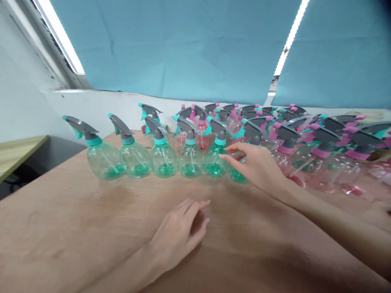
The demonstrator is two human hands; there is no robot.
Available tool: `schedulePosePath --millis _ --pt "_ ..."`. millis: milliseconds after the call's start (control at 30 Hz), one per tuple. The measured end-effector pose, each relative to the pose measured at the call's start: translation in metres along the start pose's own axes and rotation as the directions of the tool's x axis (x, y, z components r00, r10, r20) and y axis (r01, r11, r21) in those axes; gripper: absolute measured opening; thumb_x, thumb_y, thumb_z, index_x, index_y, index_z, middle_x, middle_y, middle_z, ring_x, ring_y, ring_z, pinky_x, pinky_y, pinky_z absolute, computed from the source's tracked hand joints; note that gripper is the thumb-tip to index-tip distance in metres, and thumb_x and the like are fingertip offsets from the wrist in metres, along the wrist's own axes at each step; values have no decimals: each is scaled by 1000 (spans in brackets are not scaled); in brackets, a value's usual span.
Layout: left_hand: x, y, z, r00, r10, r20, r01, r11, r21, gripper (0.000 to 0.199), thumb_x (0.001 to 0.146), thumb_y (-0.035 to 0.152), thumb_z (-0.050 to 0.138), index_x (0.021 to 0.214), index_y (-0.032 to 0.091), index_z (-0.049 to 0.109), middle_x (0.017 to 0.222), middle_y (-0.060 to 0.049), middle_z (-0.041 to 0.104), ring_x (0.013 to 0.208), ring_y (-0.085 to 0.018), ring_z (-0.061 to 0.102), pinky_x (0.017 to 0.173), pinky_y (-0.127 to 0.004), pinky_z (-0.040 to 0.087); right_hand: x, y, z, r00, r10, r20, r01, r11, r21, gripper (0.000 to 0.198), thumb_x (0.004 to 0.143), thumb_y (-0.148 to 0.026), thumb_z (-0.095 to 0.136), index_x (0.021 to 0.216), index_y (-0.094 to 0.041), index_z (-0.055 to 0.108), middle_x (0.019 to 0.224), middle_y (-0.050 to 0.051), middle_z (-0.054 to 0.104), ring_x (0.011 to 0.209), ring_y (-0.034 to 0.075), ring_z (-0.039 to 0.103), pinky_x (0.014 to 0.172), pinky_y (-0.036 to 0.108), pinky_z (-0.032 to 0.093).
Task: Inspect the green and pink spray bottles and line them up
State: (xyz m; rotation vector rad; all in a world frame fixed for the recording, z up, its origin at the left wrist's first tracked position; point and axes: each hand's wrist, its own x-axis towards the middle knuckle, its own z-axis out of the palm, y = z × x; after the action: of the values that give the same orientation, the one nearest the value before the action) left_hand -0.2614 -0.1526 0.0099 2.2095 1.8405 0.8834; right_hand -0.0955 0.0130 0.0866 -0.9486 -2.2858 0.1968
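Observation:
Several clear green spray bottles with grey and teal trigger heads stand upright in a row on the wooden table [131, 215]. My right hand [256, 165] is beside one green spray bottle [215, 165], fingertips at its right side; whether they touch it I cannot make out. Its fingers are apart, and it partly covers another green spray bottle [236, 176] behind it. Lower down, over the bare wood in front of the row, my left hand [180, 230] holds nothing, thumb and fingers spread. The leftmost green spray bottle [104, 160] stands near the table's left edge.
Pink spray bottles [324, 171] with grey and pink heads crowd the right side, mixed with more green ones. A white wall and a blue covering [183, 53] rise behind the table. Another wooden surface [24, 152] sits at the far left.

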Motion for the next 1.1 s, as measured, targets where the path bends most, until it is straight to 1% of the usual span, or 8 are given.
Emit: schedulePosePath --millis 200,367,500,600,800,933,1033,1100 --pt "1 1 -2 1000 -22 -16 22 1000 -8 28 93 25 47 121 25 50 98 -2 66 85 -20 66 75 -34 53 3 12 8 998 69 -8 -70 996 -57 31 85 -44 56 103 -18 58 87 7 71 72 25 66 68 38 43" --pt "2 2 -4 999 -41 -23 40 998 -44 29 92 24 47 121 26 49 95 1 67 80 -18 67 74 -32 54 15 10 25 991 130 14 -130 990 -48 37 84 -51 54 96 -17 50 67 5 62 64 26 61 54 32 37" --pt "2 0 -3 999 -30 -35 28 998 -55 31 92 23 47 123 28 47 94 2 67 81 -17 67 74 -32 54 24 10 37 985 168 33 -166 985 -40 43 81 -54 57 97 -15 47 67 5 61 61 24 60 51 30 34" --pt "1 -1 -2 998 -54 -19 53 997 -61 31 92 24 46 123 29 47 93 2 67 79 -17 67 73 -32 54 27 9 39 982 177 66 -174 984 -46 43 81 -52 57 98 -14 47 63 4 60 55 22 58 49 29 33" --pt "0 -1 -1 997 -74 -12 72 992 -108 30 92 24 47 121 30 47 92 3 66 81 -18 68 75 -33 54 19 2 25 982 155 111 -143 984 -109 43 80 -56 57 92 -15 50 70 8 63 64 27 62 48 30 31" --pt "3 -3 -1 989 -114 -98 98 984 -147 31 92 27 49 123 30 44 99 0 63 86 -19 66 78 -36 54 -4 -8 7 982 120 147 -100 985 -137 43 80 -58 56 89 -16 51 72 8 64 68 29 62 51 31 32" --pt "8 -2 1 975 -146 -166 124 983 -137 44 90 34 55 129 29 37 115 -5 57 102 -24 62 86 -42 51 -29 -16 -10 982 62 177 -35 988 -150 42 80 -60 55 84 -19 51 77 6 63 67 26 61 52 31 32" --pt "11 4 5 978 -135 -159 111 982 -151 57 86 38 60 135 30 31 128 -7 51 116 -28 54 95 -46 46 -47 -19 -21 979 25 204 7 988 -155 42 80 -61 55 76 -20 49 73 4 61 63 24 59 51 31 30"
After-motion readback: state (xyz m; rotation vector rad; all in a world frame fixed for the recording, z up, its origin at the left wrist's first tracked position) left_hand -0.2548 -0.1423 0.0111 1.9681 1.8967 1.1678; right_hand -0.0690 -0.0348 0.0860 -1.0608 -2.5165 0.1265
